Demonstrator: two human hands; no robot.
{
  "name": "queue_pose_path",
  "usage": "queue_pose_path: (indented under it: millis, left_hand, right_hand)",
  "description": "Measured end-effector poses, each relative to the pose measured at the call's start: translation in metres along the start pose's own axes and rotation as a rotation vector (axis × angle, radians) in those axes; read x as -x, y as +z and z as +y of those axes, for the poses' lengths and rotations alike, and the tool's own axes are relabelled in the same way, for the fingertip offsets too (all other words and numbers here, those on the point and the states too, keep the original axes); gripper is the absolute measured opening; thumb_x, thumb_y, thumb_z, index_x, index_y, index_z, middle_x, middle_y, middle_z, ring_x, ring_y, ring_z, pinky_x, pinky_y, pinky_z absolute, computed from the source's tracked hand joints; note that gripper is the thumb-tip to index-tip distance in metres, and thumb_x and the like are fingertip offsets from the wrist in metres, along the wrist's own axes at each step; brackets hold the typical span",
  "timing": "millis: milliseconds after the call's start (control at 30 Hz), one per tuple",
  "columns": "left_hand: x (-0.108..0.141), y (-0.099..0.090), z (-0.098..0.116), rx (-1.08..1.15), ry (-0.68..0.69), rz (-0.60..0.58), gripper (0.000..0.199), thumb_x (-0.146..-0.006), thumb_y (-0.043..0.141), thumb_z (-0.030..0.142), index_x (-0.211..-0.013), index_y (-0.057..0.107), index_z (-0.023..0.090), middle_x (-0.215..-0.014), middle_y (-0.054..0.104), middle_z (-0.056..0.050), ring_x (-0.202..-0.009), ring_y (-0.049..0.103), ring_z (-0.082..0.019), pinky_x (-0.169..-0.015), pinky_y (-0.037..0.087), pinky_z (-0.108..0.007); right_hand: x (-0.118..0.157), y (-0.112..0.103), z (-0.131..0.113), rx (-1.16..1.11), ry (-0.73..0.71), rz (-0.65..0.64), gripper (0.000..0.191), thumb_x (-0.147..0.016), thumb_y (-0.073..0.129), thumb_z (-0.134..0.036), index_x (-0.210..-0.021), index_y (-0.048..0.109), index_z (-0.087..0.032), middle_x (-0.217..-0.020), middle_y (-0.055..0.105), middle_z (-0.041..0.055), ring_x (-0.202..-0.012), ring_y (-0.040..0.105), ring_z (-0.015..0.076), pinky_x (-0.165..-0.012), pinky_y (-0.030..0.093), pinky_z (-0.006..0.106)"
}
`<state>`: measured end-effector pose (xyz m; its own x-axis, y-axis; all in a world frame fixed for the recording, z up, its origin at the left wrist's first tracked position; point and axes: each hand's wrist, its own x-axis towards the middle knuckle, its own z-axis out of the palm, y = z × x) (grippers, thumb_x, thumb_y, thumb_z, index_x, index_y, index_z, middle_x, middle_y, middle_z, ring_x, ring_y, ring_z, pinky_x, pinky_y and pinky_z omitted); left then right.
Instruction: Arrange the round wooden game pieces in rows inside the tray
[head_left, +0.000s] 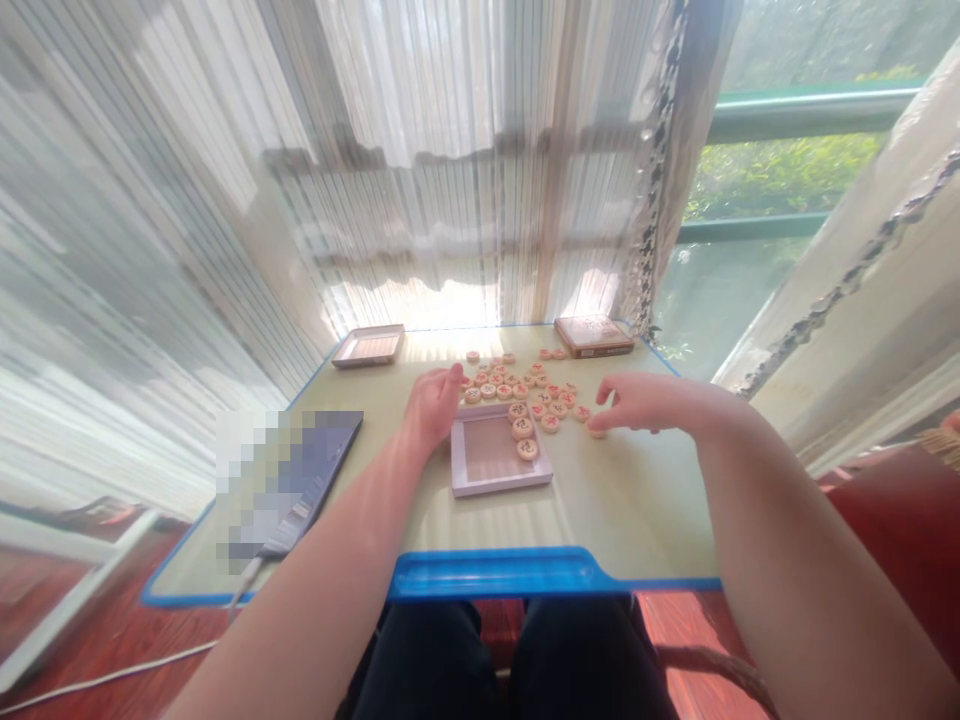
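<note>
Round wooden pieces (521,391), marked in red or dark characters, lie loosely clustered near the middle of the bench (634,520), beyond and to the right of an open shallow tray (502,489); three more (all dark-marked) run along the tray's right side. The right hand (616,403) has its fingers parted, fingertips at a piece (596,432) on the cluster's right edge, though I cannot tell whether it is gripped. The left hand (435,405) is loosely curled beside the tray's far-left corner; its grip is hidden. Farther out are a shallow lid (369,346), a flat box (594,336) and a partly pixelated laptop (322,490).
</note>
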<state>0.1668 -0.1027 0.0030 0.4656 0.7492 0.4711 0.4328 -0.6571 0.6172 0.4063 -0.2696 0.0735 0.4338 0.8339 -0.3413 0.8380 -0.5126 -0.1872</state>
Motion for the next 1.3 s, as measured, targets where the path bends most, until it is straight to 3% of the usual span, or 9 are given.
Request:
queue_pose_path:
  millis: [233, 333, 500, 1033, 1200, 1300]
  left_hand:
    - [-0.002, 0.001, -0.001, -0.037, 0.018, -0.014, 0.069, -0.094, 0.019, 0.058, -0.083, 0.075, 0.018, -0.093, 0.074, -0.008, -0.100, 0.065, -0.024, -0.096, 0.045, -0.036]
    - [-0.001, 0.000, 0.001, -0.039, 0.014, -0.023, 0.069, -0.094, 0.020, 0.058, -0.083, 0.075, 0.018, -0.093, 0.074, -0.008, -0.099, 0.065, -0.024, -0.095, 0.046, -0.036]
    - [0.000, -0.001, 0.003, -0.039, 0.010, -0.048, 0.067, -0.094, 0.021, 0.057, -0.079, 0.075, 0.020, -0.091, 0.075, -0.006, -0.098, 0.066, -0.023, -0.094, 0.046, -0.034]
    - [0.001, -0.001, 0.006, -0.065, -0.009, -0.068, 0.066, -0.093, 0.020, 0.059, -0.074, 0.072, 0.022, -0.089, 0.074, -0.006, -0.097, 0.066, -0.023, -0.093, 0.048, -0.033]
    - [0.001, -0.001, 0.005, -0.073, 0.007, -0.083, 0.064, -0.094, 0.022, 0.056, -0.074, 0.072, 0.021, -0.089, 0.074, -0.007, -0.096, 0.065, -0.022, -0.092, 0.048, -0.034]
    - [0.001, -0.001, 0.005, -0.075, 0.008, -0.093, 0.065, -0.094, 0.022, 0.056, -0.073, 0.072, 0.020, -0.090, 0.074, -0.008, -0.094, 0.065, -0.022, -0.091, 0.048, -0.034]
  right_hand:
    - [0.010, -0.001, -0.012, 0.128, -0.060, -0.131, 0.021, -0.069, 0.065, -0.036, -0.076, 0.065, -0.016, -0.066, 0.064, 0.0057, -0.058, 0.057, 0.0178, -0.052, 0.037, 0.030]
    - [0.011, 0.000, -0.021, 0.152, -0.084, -0.110, 0.015, -0.068, 0.065, -0.031, -0.068, 0.062, -0.017, -0.067, 0.063, 0.0052, -0.061, 0.056, 0.0178, -0.053, 0.035, 0.029]
    - [0.009, 0.001, -0.022, 0.158, -0.096, -0.023, 0.017, -0.068, 0.066, -0.034, -0.069, 0.060, -0.018, -0.078, 0.065, 0.0054, -0.067, 0.056, 0.0187, -0.053, 0.034, 0.028]
    - [0.002, 0.011, -0.030, 0.112, -0.240, 0.163, 0.011, -0.071, 0.064, -0.029, -0.071, 0.062, -0.019, -0.076, 0.066, 0.0051, -0.068, 0.056, 0.0179, -0.054, 0.032, 0.027]
    - [0.005, 0.008, -0.030, 0.025, -0.275, 0.129, 0.024, -0.072, 0.065, -0.044, -0.076, 0.063, -0.020, -0.077, 0.066, 0.0022, -0.067, 0.056, 0.0161, -0.054, 0.033, 0.025]
    - [0.004, 0.008, -0.030, 0.023, -0.287, 0.104, 0.021, -0.072, 0.065, -0.039, -0.082, 0.066, -0.021, -0.082, 0.067, 0.0022, -0.071, 0.058, 0.0164, -0.056, 0.035, 0.025]
